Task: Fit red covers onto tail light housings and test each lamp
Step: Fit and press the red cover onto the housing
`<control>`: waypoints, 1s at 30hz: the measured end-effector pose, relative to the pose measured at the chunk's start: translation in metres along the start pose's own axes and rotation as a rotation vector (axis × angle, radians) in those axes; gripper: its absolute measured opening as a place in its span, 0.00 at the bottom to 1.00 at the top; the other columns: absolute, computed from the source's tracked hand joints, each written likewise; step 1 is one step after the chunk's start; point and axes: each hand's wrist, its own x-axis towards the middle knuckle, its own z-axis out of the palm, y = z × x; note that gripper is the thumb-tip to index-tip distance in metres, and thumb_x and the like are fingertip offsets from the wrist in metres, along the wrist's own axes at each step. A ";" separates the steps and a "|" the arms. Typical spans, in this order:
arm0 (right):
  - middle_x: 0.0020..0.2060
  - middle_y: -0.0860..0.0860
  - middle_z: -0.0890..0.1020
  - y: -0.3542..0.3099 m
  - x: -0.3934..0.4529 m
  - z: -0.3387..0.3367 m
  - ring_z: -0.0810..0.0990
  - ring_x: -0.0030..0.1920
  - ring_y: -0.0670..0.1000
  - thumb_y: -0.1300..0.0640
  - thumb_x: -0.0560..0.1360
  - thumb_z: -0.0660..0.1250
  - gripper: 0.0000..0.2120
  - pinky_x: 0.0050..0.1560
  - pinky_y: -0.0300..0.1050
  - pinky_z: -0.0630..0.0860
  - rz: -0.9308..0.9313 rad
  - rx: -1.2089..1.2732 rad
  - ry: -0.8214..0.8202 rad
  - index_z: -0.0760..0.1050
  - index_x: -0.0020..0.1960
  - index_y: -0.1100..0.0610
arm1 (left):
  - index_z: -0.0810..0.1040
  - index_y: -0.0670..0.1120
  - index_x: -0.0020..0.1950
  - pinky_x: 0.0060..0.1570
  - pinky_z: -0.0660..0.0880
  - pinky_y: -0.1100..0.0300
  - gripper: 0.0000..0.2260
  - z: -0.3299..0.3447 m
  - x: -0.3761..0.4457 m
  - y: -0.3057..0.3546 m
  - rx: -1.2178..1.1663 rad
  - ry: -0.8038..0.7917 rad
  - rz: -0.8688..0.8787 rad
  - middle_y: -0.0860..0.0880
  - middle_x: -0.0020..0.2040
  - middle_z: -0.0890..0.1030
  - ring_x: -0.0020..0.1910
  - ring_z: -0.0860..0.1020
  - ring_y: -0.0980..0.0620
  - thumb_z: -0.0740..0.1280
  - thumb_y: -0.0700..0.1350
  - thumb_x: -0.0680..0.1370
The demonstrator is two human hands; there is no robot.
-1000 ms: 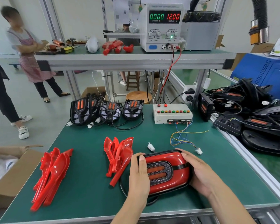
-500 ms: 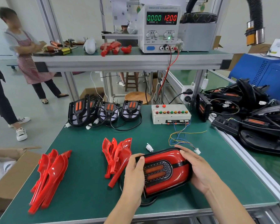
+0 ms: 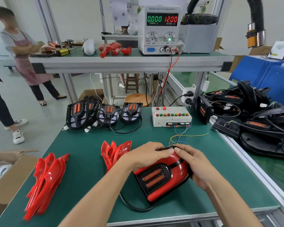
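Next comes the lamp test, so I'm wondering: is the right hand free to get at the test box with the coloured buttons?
Probably not yet: the right hand grips the tail light. Only loose wires lie before the test box.

loose covers (image 3: 46,181) lie left of the held lamp (image 3: 161,177), bare housings (image 3: 105,113) behind, test box (image 3: 170,117) behind right.

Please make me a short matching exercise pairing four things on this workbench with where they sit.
Things:
1. power supply
2. test box
3. bare housings
4. loose red covers

Places:
A. near left of the mat
B. upper shelf
C. far left of the mat
D. far right of the mat

Pairs: 1-B, 2-D, 3-C, 4-A
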 end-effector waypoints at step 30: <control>0.61 0.44 0.76 0.022 0.014 0.002 0.74 0.65 0.42 0.43 0.75 0.72 0.22 0.68 0.39 0.68 -0.507 -0.729 0.240 0.76 0.67 0.47 | 0.73 0.49 0.42 0.44 0.69 0.55 0.23 0.015 -0.005 -0.022 -0.265 0.195 -0.080 0.50 0.37 0.74 0.37 0.72 0.52 0.53 0.64 0.85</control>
